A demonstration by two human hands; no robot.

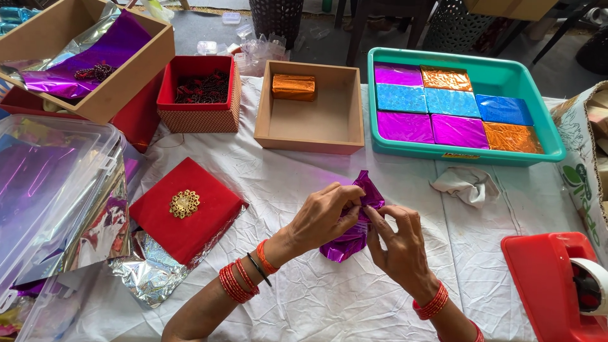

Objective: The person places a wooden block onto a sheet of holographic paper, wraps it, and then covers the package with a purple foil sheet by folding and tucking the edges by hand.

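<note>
- Hands: I see my left hand and right hand both pinching a purple foil parcel over the white cloth.
- Teal tray: wrapped packets in purple, blue and orange.
- Wooden box: one orange packet.
- Red box: dark beads.
- Red lid lies on silver foil.

purple foil packet in hands, orange packet in wooden box
</note>
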